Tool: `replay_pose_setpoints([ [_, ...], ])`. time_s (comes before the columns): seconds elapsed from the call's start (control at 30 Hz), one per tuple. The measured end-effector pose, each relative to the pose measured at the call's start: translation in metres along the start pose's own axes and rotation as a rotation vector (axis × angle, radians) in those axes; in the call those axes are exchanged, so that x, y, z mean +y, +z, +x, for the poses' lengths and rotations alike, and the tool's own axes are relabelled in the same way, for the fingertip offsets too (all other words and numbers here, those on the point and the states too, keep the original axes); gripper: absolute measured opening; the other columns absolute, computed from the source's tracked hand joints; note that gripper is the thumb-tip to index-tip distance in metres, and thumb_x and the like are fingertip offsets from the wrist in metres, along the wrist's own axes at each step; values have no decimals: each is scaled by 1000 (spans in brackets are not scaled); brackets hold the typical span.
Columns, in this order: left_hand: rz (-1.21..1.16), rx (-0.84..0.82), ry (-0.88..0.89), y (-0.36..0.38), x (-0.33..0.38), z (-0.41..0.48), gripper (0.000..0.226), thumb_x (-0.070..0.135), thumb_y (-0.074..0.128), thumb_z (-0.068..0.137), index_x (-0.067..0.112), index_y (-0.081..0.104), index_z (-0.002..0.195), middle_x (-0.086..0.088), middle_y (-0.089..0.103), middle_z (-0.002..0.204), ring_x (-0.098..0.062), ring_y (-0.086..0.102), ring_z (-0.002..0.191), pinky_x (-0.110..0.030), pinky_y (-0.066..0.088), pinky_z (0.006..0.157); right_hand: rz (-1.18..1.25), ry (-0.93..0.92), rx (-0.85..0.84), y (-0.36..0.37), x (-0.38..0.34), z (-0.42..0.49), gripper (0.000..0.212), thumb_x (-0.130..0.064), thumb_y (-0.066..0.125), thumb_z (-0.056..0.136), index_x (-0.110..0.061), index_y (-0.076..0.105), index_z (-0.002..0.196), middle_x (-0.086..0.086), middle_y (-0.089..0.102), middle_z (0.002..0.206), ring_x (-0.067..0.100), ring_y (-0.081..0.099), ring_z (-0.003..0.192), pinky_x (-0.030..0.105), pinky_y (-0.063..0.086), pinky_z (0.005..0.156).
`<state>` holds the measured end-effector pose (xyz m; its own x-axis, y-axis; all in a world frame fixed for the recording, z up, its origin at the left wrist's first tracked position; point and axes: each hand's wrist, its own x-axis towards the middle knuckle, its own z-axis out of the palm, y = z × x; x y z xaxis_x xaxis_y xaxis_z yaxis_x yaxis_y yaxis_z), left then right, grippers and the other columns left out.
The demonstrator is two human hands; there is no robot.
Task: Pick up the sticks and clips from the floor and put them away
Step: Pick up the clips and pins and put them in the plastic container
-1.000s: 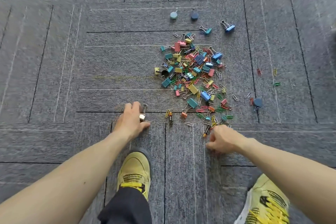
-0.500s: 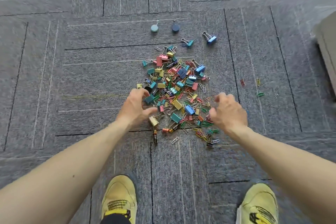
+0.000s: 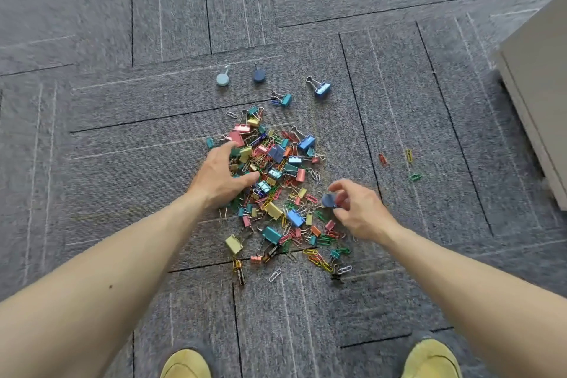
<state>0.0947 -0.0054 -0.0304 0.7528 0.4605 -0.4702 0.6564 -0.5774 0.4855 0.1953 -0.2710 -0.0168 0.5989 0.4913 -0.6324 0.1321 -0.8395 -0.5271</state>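
Note:
A heap of coloured binder clips and paper clips [image 3: 277,181] lies on the grey carpet. My left hand [image 3: 221,176] rests on the heap's left side, fingers spread and relaxed, holding nothing I can see. My right hand [image 3: 359,209] hovers at the heap's right edge and pinches a dark blue round disc [image 3: 329,200] between thumb and fingers. A yellow binder clip [image 3: 233,244] lies loose at the near left of the heap. A short brown stick-like piece [image 3: 239,270] lies just nearer than it.
Beyond the heap lie a pale blue disc [image 3: 222,79], a dark blue disc [image 3: 259,75], a teal clip [image 3: 285,99] and a blue clip [image 3: 322,89]. Three paper clips [image 3: 408,156] lie apart at right. A pale cabinet [image 3: 537,107] stands far right. My yellow shoes [image 3: 185,364] are below.
Both hands moved forward from the near edge onto the heap. The left hand let go of the yellow clip; the right hand now pinches a blue disc. The view tilted nearer.

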Motion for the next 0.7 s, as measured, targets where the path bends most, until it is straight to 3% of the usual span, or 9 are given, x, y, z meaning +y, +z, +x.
replay_pose_setpoints([
  [0.07, -45, -22, 26, -3, 7, 11, 77, 45, 73, 82, 20, 36, 145, -10, 42, 146, -24, 49, 123, -48, 43, 106, 4, -9, -15, -1, -2, 7, 37, -13, 65, 91, -19, 53, 125, 2, 59, 112, 19, 59, 102, 34, 50, 93],
  [0.17, -30, 62, 42, -8, 13, 30, 59, 44, 72, 83, 20, 49, 132, -9, 49, 132, -18, 56, 106, -39, 50, 95, -143, 77, 6, -3, 6, 17, 34, -28, 73, 87, -18, 48, 107, 3, 48, 105, 25, 55, 99, 39, 48, 91],
  [0.37, 131, 185, -66, -39, 25, 94, 79, 53, 66, 83, 26, 30, 148, -11, 17, 158, -34, 31, 141, -57, 33, 112, -257, 159, -25, -4, 2, 32, 42, -31, 76, 84, -13, 42, 103, 11, 49, 109, 28, 53, 101, 41, 47, 87],
  [0.6, 175, 35, -161, -68, 48, 173, 95, 66, 61, 81, 37, 9, 154, -10, -5, 164, -38, 8, 149, -62, 18, 117, -306, 215, -54, -4, -5, 36, 47, -26, 74, 87, -8, 44, 118, 18, 47, 122, 33, 51, 113, 39, 46, 89],
  [0.7, 206, -58, -77, -52, 62, 179, 91, 65, 56, 86, 32, 9, 156, -7, -6, 165, -31, -1, 151, -58, 10, 120, -313, 224, -58, -2, -5, 38, 46, -23, 74, 87, -9, 43, 118, 17, 46, 123, 34, 50, 114, 40, 46, 89],
])
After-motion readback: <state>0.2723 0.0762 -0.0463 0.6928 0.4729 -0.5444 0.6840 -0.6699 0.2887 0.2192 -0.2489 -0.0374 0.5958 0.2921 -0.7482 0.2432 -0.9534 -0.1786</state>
